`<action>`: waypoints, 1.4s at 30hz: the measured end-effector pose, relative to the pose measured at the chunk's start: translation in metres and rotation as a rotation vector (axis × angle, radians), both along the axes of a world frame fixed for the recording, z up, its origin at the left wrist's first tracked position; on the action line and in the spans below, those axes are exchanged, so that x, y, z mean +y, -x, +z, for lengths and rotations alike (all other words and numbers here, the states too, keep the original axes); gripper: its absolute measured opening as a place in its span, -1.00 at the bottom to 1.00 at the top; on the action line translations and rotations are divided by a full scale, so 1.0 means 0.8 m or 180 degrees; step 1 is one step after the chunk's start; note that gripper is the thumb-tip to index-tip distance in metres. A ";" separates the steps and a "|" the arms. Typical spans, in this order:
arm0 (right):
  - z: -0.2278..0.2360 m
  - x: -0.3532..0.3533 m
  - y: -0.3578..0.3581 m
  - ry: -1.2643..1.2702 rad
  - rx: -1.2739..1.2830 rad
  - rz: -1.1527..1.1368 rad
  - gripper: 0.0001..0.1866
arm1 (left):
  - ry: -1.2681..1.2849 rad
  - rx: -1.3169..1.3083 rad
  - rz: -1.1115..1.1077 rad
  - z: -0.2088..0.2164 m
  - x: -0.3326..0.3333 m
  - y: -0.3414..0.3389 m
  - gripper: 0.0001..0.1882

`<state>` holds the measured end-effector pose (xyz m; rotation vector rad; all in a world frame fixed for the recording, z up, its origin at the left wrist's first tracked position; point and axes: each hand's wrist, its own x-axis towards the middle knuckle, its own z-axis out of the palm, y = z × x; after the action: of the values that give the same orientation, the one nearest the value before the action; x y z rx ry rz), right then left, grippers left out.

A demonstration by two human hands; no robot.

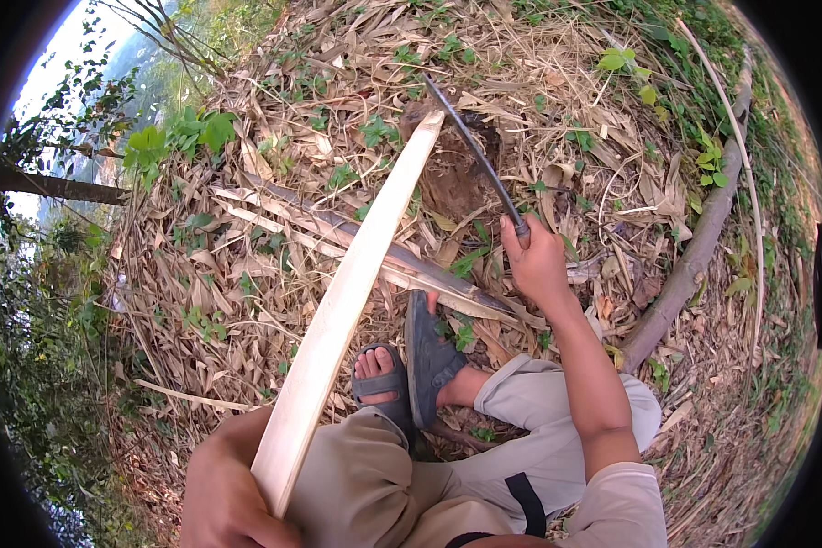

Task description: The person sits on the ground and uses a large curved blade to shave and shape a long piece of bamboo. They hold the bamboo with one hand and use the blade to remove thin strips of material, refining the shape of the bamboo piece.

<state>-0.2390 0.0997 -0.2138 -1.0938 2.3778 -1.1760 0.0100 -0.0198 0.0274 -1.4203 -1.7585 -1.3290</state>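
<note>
A long pale strip of freshly cut wood [338, 320] slants from my lap up to the far middle, its narrowed tip by a brown tree stump [454, 187]. My left hand [226, 502] is closed around the strip's near end, with some fingers hidden beneath it. In my right hand [534, 260], the fingers wrap round the handle of a machete [478, 151]. Its dark, thin blade, seen nearly edge-on, points away and to the left, passing over the stump just right of the strip's tip. Whether blade and wood touch, I cannot tell.
Split wood pieces [402, 260] lie behind my sandalled feet [381, 379]. A thick branch [694, 260] and a thin bent stick [744, 155] run along the right. Dry leaves [219, 310] and small green plants cover the ground. Trees and shrubs [41, 301] stand at the left.
</note>
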 end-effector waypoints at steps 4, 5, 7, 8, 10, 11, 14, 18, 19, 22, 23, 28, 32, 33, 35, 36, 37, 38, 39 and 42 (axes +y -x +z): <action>0.036 0.005 -0.036 0.0308 -0.0223 0.0403 -0.75 | -0.0384 0.0276 0.0439 0.001 0.008 -0.001 -0.71; 0.040 0.008 -0.043 0.0511 -0.0106 0.0550 -0.73 | -0.0534 0.0308 0.0527 0.000 0.010 -0.003 -0.71; 0.019 0.005 -0.023 0.0219 -0.0008 0.0209 -0.69 | -0.0862 0.0405 0.0638 -0.005 0.011 0.000 -0.72; 0.011 -0.001 -0.003 -0.0108 -0.0101 0.0021 -0.69 | -0.0995 0.0469 0.0666 -0.002 0.014 0.005 -0.71; 0.012 -0.002 0.006 -0.0493 -0.0007 -0.0148 -0.65 | -0.1151 0.0503 0.0867 -0.001 0.016 0.004 -0.69; 0.021 -0.004 -0.009 -0.0179 -0.0098 0.0019 -0.66 | -0.1188 0.0530 0.1022 0.001 0.019 -0.002 -0.68; 0.042 0.010 -0.054 0.0561 -0.0002 0.0389 -0.65 | -0.1266 0.0425 0.1251 -0.003 0.012 -0.026 -0.70; 0.016 -0.009 -0.004 -0.0581 -0.0500 -0.0149 -0.55 | -0.2020 0.0645 0.1736 -0.004 0.010 -0.037 -0.64; 0.014 -0.010 -0.008 -0.0528 -0.0439 -0.0140 -0.55 | -0.2268 0.0740 0.1970 -0.005 0.008 -0.046 -0.63; 0.015 -0.010 -0.024 -0.0461 -0.0446 -0.0154 -0.53 | -0.2307 0.0683 0.2537 -0.013 -0.008 -0.076 -0.65; 0.012 -0.011 -0.018 -0.0473 -0.0387 -0.0200 -0.53 | -0.2477 0.0684 0.2699 -0.016 -0.017 -0.084 -0.65; 0.003 -0.009 -0.009 -0.0405 -0.0394 -0.0307 -0.53 | -0.3302 0.0575 0.3155 -0.005 -0.057 -0.155 -0.62; -0.002 -0.011 -0.013 -0.0329 -0.0543 -0.0334 -0.51 | -0.3453 0.0591 0.2905 0.017 -0.064 -0.221 -0.60; -0.006 -0.012 -0.014 -0.0299 -0.0567 -0.0340 -0.50 | -0.3492 0.0648 0.2836 0.018 -0.064 -0.230 -0.60; -0.019 -0.008 -0.015 -0.0087 -0.0711 -0.0367 -0.53 | -0.3648 0.0646 0.2976 0.014 -0.071 -0.238 -0.61; -0.026 -0.005 -0.018 0.0067 -0.0829 -0.0368 -0.54 | -0.3730 0.0549 0.2984 0.013 -0.074 -0.242 -0.61; -0.032 -0.001 -0.021 0.0207 -0.0937 -0.0352 -0.55 | -0.3828 0.0464 0.3004 0.010 -0.074 -0.245 -0.61; -0.036 0.004 -0.027 0.0209 -0.1019 -0.0370 -0.56 | -0.3824 0.0411 0.3038 0.008 -0.075 -0.245 -0.63; -0.041 0.011 -0.036 0.0210 -0.1100 -0.0392 -0.58 | -0.3751 0.0264 0.3108 0.006 -0.074 -0.244 -0.64; -0.031 0.021 -0.078 0.0253 -0.1784 -0.0424 -0.61 | -0.3546 -0.0077 0.3335 0.001 -0.071 -0.233 -0.68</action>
<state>-0.1765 0.1165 -0.2384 -0.5294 1.9966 -1.4080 0.1967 -0.0767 0.0280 0.1453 -1.0615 -1.2694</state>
